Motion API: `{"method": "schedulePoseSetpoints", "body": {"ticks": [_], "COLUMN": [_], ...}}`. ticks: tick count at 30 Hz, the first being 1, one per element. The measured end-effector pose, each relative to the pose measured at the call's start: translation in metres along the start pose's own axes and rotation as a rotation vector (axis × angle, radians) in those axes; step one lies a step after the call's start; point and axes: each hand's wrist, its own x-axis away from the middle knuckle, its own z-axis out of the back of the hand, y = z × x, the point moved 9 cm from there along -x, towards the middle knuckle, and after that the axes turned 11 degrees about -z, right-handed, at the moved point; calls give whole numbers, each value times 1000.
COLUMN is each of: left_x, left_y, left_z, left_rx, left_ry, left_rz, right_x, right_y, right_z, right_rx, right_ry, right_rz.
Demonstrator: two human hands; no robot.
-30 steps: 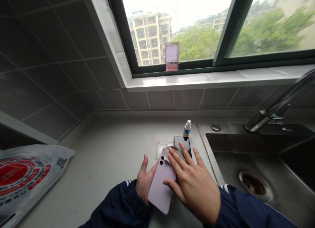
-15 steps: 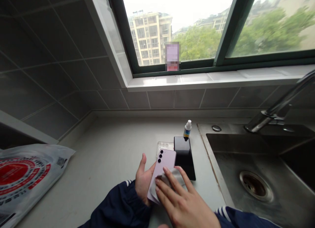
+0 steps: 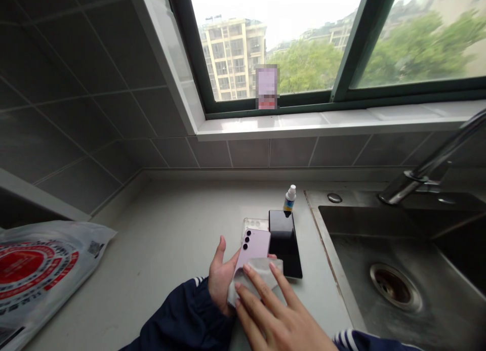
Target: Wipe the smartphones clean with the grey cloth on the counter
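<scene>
While my left hand [image 3: 220, 282] holds the phone [image 3: 253, 246] above the desk [image 3: 186, 219], my right hand [image 3: 279, 313] lies over a cloth [image 3: 274, 269] on its lower back. The phone is pale lilac, smooth and slim, round-cornered, with three black circular lenses in a row down its upper left side, and its top leans rightward. My left grip cups it from beneath, palm against the edge, thumb raised clear; most of those fingers are hidden. My right grip is flat and loose, fingers spread on the cloth instead of closed round it, thumb out of sight. The cloth is thin, light grey and softly creased. Beyond lie a clear case [image 3: 250, 222], partly covered, and a glossy black tablet-like slab [image 3: 285, 250]; just behind that stands a small white-capped plastic bottle [image 3: 289, 196]. The desk is matt and pale, beside a brushed-metal sink [image 3: 347, 250].
</scene>
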Motion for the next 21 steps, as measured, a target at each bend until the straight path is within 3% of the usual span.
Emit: {"method": "schedulePoseSetpoints", "body": {"ticks": [4,8,11,15,21], "left_x": [-1,-3,-4,-5,-5], "left_y": [-2,-2,-1,2,2], "left_z": [9,8,4,5,1], "left_rx": [96,112,77,26,-11], "left_ry": [102,98,53,38,3], "left_rz": [-8,-61,-98,-179,-205], "right_x": [10,5,-4,-8,-10], "right_y": [2,15,41,62,70], "right_z": [-15,-19,-17,-20,-31], "right_rx": [-13,-85,-109,-101,-99], "right_ry": [-112,-275,-346,-378,-371], "right_rz": [-13,-49,-231,-367,-368]}}
